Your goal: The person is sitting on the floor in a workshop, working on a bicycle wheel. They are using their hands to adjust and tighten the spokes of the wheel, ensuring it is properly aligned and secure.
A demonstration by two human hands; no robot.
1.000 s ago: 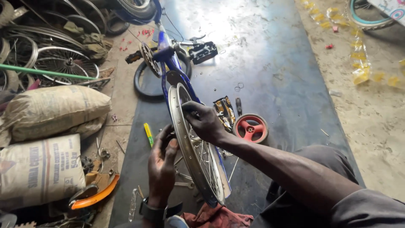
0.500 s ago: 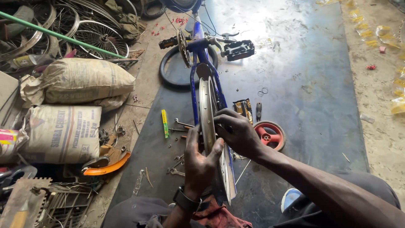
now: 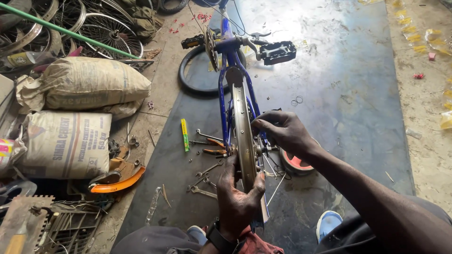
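Both hands (image 3: 240, 197) on bicycle wheel (image 3: 244, 136)

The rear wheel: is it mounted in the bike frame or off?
Mounted: the rear wheel stands between the blue frame stays, gripped by both hands.

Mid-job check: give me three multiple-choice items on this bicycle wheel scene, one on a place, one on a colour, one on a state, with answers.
1. Where does the yellow-green marker lie?
A. on the dark mat, left of the wheel
B. on the sacks
C. inside the tyre

2. What colour is the bicycle frame?
A. red
B. blue
C. white

3. How does the left hand stand?
A. flat on the floor
B. holding pliers
C. gripping the wheel rim

Answers:
1 A, it lies on the mat beside the spanners.
2 B, the tubes around the wheel are blue.
3 C, its fingers wrap the rim's near edge, while the right hand is at the hub.
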